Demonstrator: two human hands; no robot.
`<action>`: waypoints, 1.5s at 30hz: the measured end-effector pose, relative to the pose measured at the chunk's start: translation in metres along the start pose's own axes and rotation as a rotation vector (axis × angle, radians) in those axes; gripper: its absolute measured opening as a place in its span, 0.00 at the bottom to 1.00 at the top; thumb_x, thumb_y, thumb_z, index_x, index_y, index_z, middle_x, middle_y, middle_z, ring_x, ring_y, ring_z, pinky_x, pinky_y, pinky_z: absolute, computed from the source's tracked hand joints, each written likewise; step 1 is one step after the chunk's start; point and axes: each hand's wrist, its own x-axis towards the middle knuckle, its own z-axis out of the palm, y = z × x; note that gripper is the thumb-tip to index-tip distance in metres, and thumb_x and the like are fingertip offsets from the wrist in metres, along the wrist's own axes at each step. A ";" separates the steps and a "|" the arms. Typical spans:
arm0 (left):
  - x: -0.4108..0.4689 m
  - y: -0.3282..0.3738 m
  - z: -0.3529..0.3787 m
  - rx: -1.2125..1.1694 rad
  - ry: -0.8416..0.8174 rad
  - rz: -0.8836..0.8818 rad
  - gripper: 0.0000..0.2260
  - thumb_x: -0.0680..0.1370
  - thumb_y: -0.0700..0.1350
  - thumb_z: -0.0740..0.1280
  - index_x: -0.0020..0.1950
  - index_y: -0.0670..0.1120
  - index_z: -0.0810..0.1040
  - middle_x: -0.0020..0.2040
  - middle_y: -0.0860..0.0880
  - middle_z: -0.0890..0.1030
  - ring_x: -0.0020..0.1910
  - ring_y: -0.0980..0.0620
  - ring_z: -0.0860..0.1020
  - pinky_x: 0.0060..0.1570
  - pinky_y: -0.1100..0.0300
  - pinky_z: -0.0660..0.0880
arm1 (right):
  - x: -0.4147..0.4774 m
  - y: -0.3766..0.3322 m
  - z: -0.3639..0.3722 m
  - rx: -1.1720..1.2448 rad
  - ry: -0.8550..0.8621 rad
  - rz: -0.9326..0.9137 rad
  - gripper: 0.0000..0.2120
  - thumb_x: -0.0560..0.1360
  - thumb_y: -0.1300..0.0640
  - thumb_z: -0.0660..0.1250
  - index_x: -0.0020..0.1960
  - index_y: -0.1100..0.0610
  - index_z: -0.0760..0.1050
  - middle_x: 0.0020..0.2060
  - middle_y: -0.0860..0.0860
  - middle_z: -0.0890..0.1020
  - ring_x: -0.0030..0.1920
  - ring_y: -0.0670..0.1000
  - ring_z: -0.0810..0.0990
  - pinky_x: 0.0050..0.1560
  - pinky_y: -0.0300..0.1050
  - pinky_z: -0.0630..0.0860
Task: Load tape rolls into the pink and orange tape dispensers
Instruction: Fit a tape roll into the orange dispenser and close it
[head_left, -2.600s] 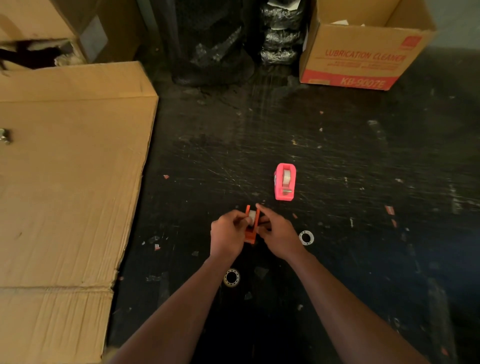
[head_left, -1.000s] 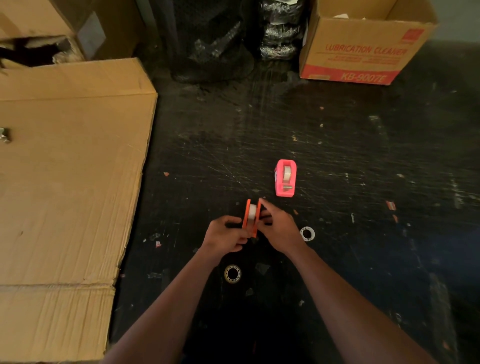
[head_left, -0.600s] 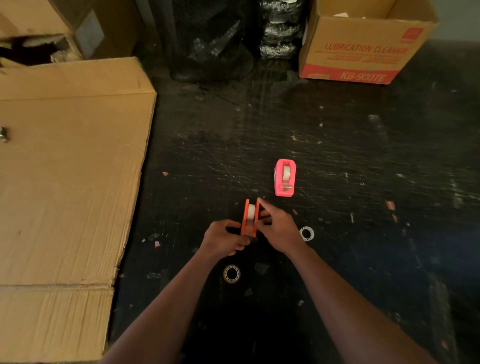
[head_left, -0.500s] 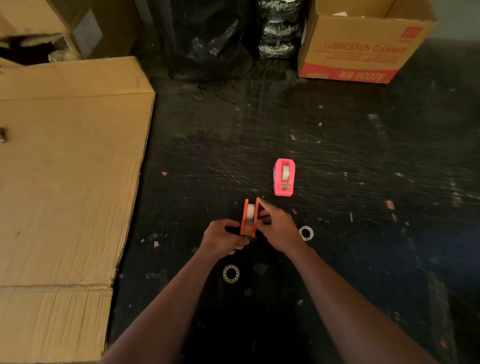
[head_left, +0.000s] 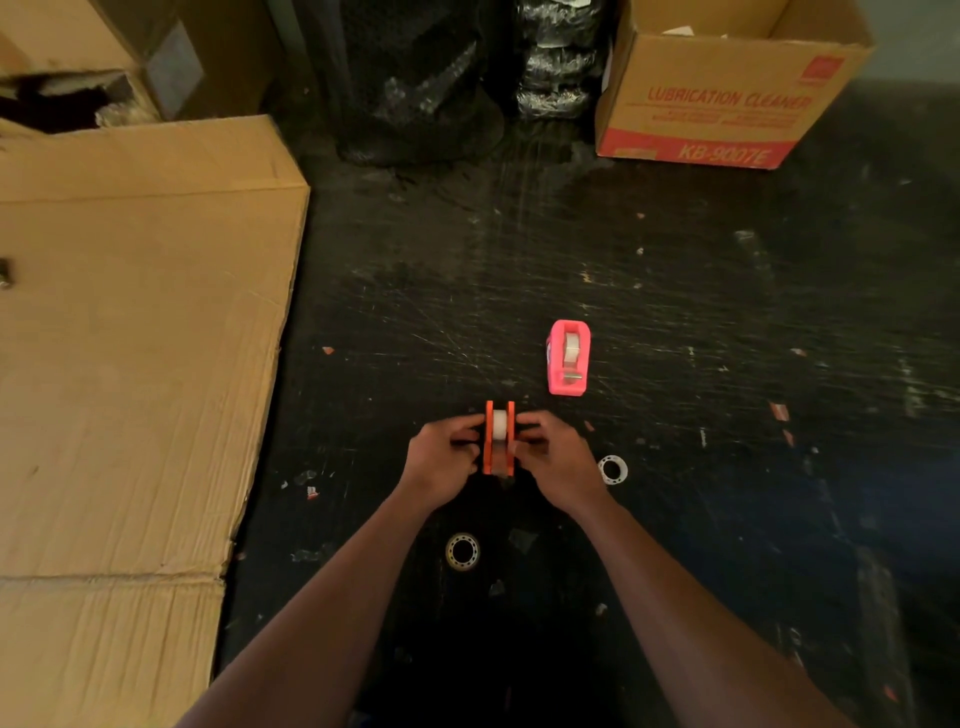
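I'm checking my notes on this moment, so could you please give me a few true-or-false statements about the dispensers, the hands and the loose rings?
1. Both hands hold the orange dispenser. True: left hand, right hand.
2. The pink dispenser has no roll in it. False: a roll sits inside.
3. A white ring lies right of the right hand. True.
4. The printed box is closed. False: its top is open.

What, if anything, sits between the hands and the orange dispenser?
Nothing visible. The left hand and right hand already press against opposite sides of the orange dispenser, with a white tape roll showing between its walls.
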 end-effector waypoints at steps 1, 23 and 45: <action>0.000 -0.001 0.002 -0.074 -0.017 -0.009 0.22 0.80 0.31 0.65 0.69 0.50 0.79 0.57 0.49 0.86 0.52 0.54 0.85 0.56 0.50 0.84 | -0.001 0.002 0.001 0.009 0.006 -0.003 0.15 0.79 0.61 0.71 0.64 0.50 0.80 0.54 0.47 0.87 0.56 0.47 0.85 0.62 0.52 0.82; 0.074 0.049 -0.001 -0.173 0.058 -0.010 0.21 0.81 0.31 0.65 0.71 0.46 0.78 0.62 0.46 0.84 0.52 0.54 0.84 0.51 0.57 0.84 | 0.067 -0.044 -0.011 -0.093 0.123 0.007 0.13 0.84 0.63 0.62 0.65 0.55 0.79 0.56 0.52 0.86 0.57 0.50 0.84 0.60 0.50 0.81; -0.036 0.018 0.003 0.360 0.086 0.139 0.19 0.79 0.42 0.72 0.70 0.48 0.78 0.66 0.50 0.81 0.65 0.54 0.79 0.68 0.54 0.76 | -0.024 -0.023 -0.037 -0.526 0.033 0.008 0.18 0.81 0.57 0.67 0.70 0.51 0.77 0.66 0.52 0.82 0.65 0.52 0.81 0.65 0.50 0.78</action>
